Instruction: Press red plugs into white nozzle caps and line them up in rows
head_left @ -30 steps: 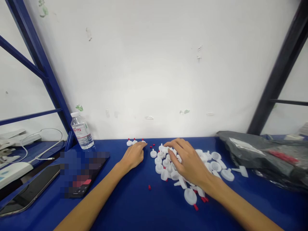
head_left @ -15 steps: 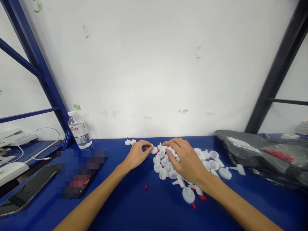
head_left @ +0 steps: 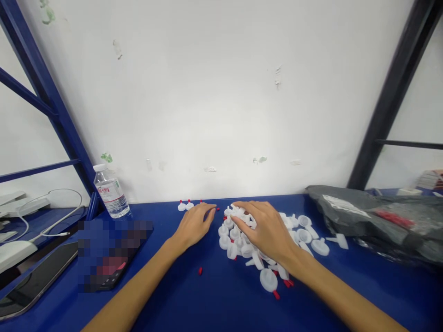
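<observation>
Blue table (head_left: 173, 299): bears all the work.
Dark plastic bag (head_left: 367, 226): lies at the right, red showing inside.
Heap of white caps (head_left: 247, 251): spread right of centre.
Right hand (head_left: 266, 226): over the heap, thumb and forefinger parted about a white cap (head_left: 236, 211); cannot tell if gripped.
Left hand (head_left: 195, 223): thumb and forefinger slightly apart, nothing seen between.
Loose red tip (head_left: 200, 271): lies alone, nearer the front.

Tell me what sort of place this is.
Probably a workshop or factory workstation: loose white plastic parts are heaped on a blue table, with a large dark plastic bag beside them.
</observation>
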Motion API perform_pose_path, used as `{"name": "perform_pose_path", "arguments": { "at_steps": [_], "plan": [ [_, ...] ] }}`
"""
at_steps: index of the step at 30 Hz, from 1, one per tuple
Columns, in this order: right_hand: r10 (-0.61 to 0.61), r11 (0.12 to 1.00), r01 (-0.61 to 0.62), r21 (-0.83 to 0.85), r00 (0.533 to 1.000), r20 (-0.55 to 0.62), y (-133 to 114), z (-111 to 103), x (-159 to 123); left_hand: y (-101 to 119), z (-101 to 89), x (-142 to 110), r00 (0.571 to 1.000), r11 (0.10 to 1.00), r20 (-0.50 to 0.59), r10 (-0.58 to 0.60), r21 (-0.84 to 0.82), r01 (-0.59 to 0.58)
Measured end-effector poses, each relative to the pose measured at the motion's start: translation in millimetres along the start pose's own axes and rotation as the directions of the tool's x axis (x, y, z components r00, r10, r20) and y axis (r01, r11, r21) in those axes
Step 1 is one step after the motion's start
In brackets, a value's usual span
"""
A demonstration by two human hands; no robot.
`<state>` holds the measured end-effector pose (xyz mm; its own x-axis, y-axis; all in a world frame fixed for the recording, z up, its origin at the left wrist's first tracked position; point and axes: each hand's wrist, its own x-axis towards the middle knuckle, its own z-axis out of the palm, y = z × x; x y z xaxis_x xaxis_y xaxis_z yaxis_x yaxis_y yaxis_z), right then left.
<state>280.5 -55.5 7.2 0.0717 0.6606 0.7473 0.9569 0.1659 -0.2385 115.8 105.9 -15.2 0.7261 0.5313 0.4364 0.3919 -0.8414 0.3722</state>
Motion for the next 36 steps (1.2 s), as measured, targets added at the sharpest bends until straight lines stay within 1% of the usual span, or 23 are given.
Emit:
{"name": "perform_pose_path", "arguments": {
  "at_steps": [1, 3, 5, 9, 13, 21, 27, 29, 32, 34, 35, 36],
  "plan": [
    [-0.002, 1.000, 0.002, 0.004, 1.000, 0.001, -1, 0, 0, -10, 0.5, 0, 1.000, 0.998, 0.015, 0.006, 0.061, -0.007],
    [-0.010, 1.000, 0.010, 0.010, 1.000, 0.002, -2, 0, 0, -26, 3.2, 0, 0.998, 0.994, 0.057, 0.008, 0.112, -0.014],
    [-0.020, 1.000, 0.020, 0.016, 1.000, 0.015, -3, 0, -1, -33, 6.8, 0, 0.996, 0.988, 0.088, 0.010, 0.151, -0.023],
    [-0.028, 0.999, 0.026, 0.021, 0.998, 0.052, -5, 0, -2, -31, 12.0, 1, 0.993, 0.976, 0.118, 0.020, 0.214, -0.046],
    [-0.023, 1.000, 0.022, 0.020, 0.999, 0.040, -4, -1, -2, -26, 12.8, 0, 0.992, 0.969, 0.121, 0.026, 0.240, -0.055],
    [-0.025, 1.000, 0.024, 0.019, 0.999, 0.021, -3, 0, -2, -22, 10.5, -2, 0.996, 0.979, 0.089, 0.015, 0.201, -0.033],
    [-0.023, 0.999, 0.022, 0.029, 0.999, 0.032, -5, -1, -2, -22, 7.9, -1, 0.998, 0.996, 0.058, -0.025, 0.091, 0.019],
    [-0.029, 0.999, 0.028, 0.028, 0.999, 0.043, -4, -1, -2, -17, 5.1, 0, 0.999, 0.999, 0.035, -0.040, 0.033, 0.038],
    [-0.009, 1.000, 0.008, 0.010, 0.997, 0.079, -1, 0, -2, -4, -1.7, 2, 0.999, 0.996, 0.004, -0.053, -0.078, 0.053],
    [0.024, 1.000, -0.023, -0.013, 0.995, 0.096, 1, 2, -2, 8, -6.4, 4, 0.997, 0.978, 0.007, -0.070, -0.197, 0.071],
    [0.039, 0.999, -0.036, -0.025, 0.994, 0.104, 3, 3, -2, 14, -8.2, 4, 0.996, 0.952, 0.016, -0.086, -0.295, 0.087],
    [0.047, 0.998, -0.043, -0.035, 0.993, 0.111, 4, 4, -3, 19, -9.6, 4, 0.994, 0.907, 0.029, -0.103, -0.407, 0.106]
  ]
}}
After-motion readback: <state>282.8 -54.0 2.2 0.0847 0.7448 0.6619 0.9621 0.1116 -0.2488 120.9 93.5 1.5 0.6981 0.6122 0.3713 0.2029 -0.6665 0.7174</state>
